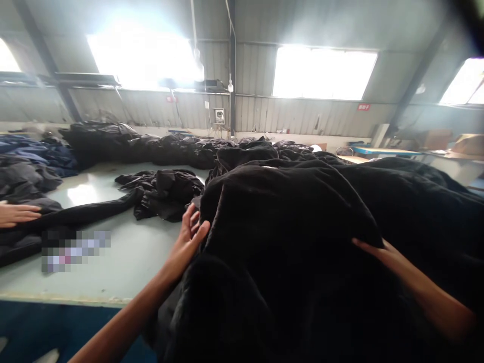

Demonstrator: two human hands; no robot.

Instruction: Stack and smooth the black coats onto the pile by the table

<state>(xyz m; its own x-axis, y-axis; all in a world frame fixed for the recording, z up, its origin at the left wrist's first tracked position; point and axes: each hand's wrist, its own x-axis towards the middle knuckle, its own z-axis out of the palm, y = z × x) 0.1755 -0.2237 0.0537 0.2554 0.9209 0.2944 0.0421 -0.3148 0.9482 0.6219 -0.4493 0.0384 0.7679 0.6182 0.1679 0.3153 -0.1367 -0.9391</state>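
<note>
A big heap of black fleecy fabric (287,237) fills the right half of the view and lies over the table's near edge. My left hand (189,234) rests against the heap's left side, fingers stretched out and slightly apart, holding nothing. My right hand (374,249) lies on top of the heap; its fingers disappear under a fold of the cloth, so I cannot see whether they grip it.
A pale green table (113,262) stretches left. A smaller crumpled black garment (162,191) lies on it, more dark garments (113,138) are piled along the back. Another person's hand (15,214) rests flat on dark cloth at the far left.
</note>
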